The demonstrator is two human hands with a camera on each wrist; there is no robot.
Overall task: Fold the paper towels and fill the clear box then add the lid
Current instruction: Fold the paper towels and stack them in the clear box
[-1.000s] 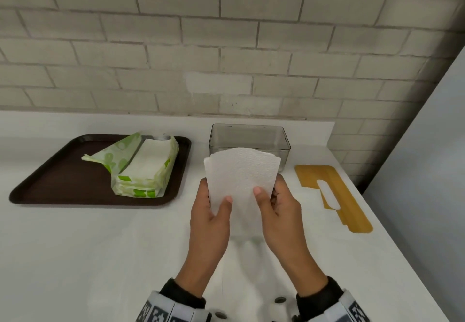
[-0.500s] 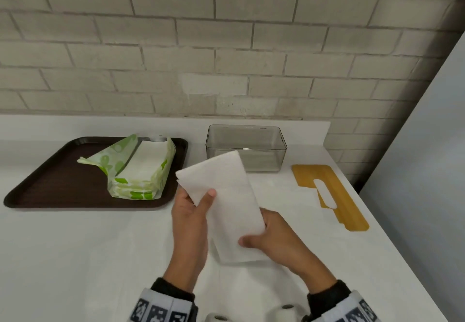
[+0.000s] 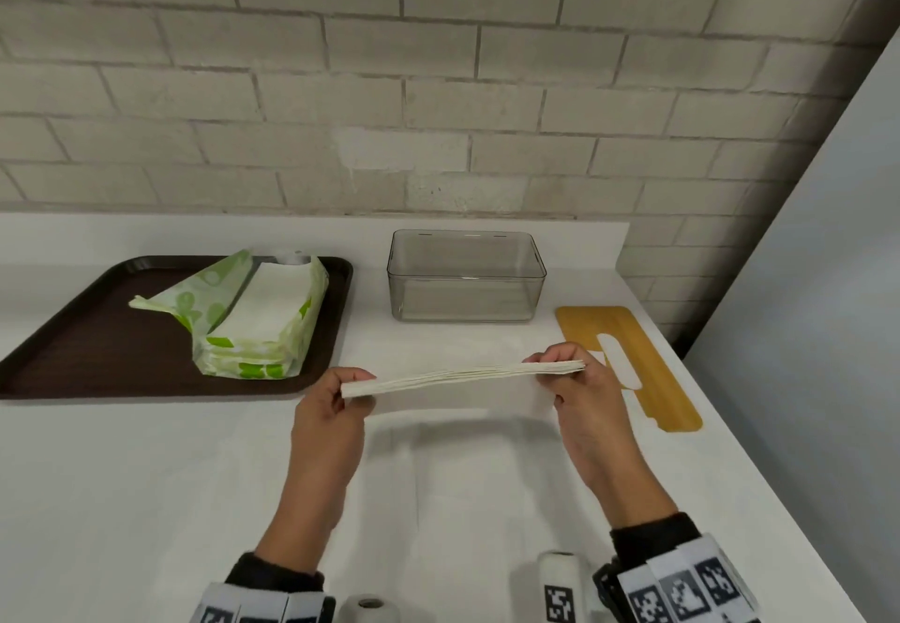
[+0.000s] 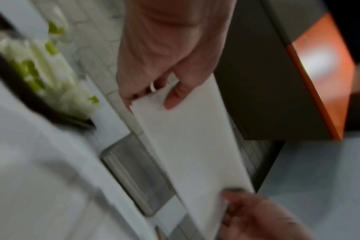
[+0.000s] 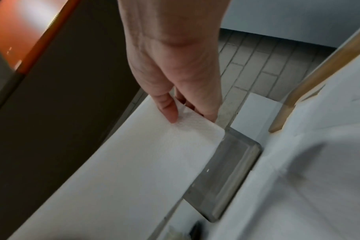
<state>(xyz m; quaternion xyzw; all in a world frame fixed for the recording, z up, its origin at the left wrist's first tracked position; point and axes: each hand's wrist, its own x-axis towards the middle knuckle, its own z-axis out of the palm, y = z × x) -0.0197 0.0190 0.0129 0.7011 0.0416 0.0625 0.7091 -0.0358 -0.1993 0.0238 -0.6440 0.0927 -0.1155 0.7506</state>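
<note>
The filling step seems to be in hand: the stack of paper towels is hanging flat above the counter, just near of the clear box, which looks empty; the next move probably calls for carrying it farther and lowering it level inside; the left hand is pinching its left end, the right hand its right end, both wrists reaching forward; the lid is lying right of the box.

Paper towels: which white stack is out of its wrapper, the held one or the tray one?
The white paper towel stack pinched between both hands; the other sits inside green-patterned wrapping.
</note>
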